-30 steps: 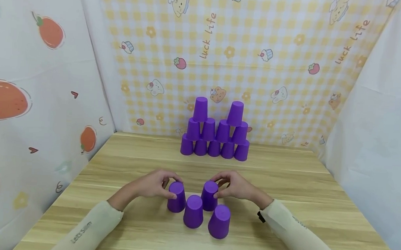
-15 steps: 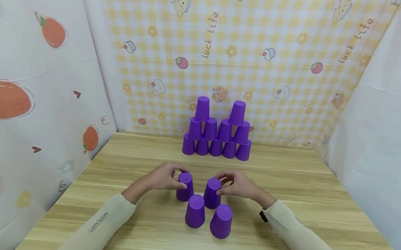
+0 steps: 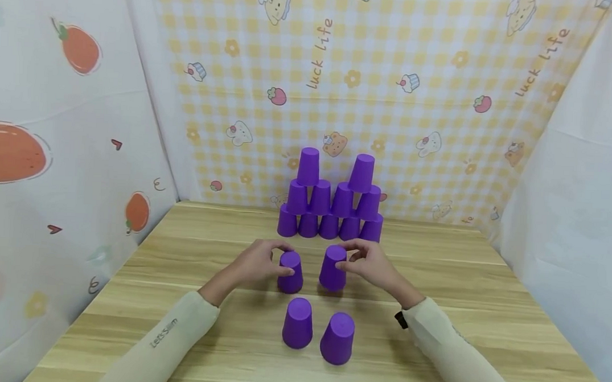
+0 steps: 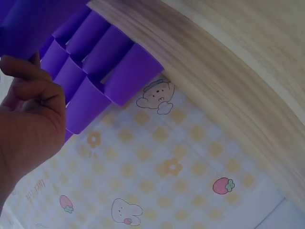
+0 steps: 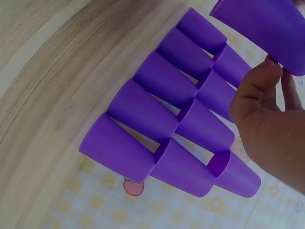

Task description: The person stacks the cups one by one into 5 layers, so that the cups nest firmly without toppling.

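My left hand [image 3: 255, 261] grips an upside-down purple cup [image 3: 290, 274] near its closed top, with thumb in front and fingers behind. To its right, my right hand [image 3: 371, 266] holds another upside-down purple cup [image 3: 333, 270], pinched near the top in the same way. Beyond both hands stands a stack of purple cups [image 3: 319, 198], all upside down: a bottom row of several, a second row of several, and two cups apart on top. In the right wrist view the held cup [image 5: 269, 33] is raised beside the stack [image 5: 162, 109].
Two more upside-down purple cups stand on the wooden table [image 3: 202, 346] nearer the body: one cup [image 3: 297, 323] at the middle, the other cup [image 3: 337, 339] to its right and slightly closer. A patterned cloth [image 3: 238, 97] hangs behind the stack.
Both hands have moved forward toward the stack, each with its cup; the left has also gone rightward. The right hand's cup has come away from the two near cups, which stay put.
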`<state>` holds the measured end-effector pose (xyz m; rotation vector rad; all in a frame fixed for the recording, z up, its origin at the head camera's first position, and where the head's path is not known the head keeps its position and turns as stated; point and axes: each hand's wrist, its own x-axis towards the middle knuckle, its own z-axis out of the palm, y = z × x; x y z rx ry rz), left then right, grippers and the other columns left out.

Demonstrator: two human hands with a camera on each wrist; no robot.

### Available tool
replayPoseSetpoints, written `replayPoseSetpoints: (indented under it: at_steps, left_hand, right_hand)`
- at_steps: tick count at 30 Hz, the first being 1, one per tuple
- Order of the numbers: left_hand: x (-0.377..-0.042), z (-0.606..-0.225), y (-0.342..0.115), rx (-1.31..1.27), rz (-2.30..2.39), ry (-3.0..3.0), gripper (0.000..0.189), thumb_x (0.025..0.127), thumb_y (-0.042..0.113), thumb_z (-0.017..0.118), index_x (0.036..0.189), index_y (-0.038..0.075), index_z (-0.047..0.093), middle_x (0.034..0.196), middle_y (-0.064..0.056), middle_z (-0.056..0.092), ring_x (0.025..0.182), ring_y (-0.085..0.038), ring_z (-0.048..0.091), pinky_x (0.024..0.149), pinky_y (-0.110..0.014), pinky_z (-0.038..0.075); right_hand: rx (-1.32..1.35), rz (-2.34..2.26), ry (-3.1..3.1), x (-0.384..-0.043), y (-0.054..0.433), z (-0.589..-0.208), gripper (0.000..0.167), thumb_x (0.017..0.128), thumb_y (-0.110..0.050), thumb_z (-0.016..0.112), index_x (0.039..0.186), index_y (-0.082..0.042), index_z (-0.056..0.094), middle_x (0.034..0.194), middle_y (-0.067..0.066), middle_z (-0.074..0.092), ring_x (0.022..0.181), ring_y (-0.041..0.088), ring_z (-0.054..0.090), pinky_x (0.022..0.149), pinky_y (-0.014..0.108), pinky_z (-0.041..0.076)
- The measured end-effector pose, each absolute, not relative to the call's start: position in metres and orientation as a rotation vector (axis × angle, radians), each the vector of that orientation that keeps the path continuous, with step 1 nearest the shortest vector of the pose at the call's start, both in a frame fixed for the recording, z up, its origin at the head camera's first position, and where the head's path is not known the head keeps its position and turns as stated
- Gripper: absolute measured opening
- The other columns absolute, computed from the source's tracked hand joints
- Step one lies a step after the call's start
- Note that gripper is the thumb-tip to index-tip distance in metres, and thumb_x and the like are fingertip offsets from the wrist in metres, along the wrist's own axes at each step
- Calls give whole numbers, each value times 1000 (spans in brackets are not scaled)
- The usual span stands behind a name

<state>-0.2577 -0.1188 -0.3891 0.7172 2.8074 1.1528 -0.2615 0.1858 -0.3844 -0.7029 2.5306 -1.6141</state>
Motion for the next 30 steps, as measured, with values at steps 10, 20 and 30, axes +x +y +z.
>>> replayPoseSetpoints:
  at_steps: [10,20,30]
  left_hand:
    - [-257,-384,-105,615,1414,2790,45,81,27,83,120,11,68,121,-9,66,48,-8,40,45,-23,37]
    - [-255,-383,-103,610,1509,2806,46,81,23,83,121,8,67,101,-3,70,47,-9,41,44,-23,37]
    - [-255,-387,-97,651,1509,2773,46,80,22,84,121,8,68,118,-7,69,51,-10,44,49,-24,40]
  right_hand:
    - [-523,-1785,2701,-284,177,-364,42,84,-19,81,119,-1,66,107,14,68,77,20,62,69,32,55]
    - [-377,-1932,2805,-312,159,-326,47,83,-22,82,120,2,66,115,17,67,97,24,62,82,29,51]
    - [-276,-1951,2877,-334,148,-301,52,84,-28,80,124,1,63,119,16,65,110,29,62,95,39,50]
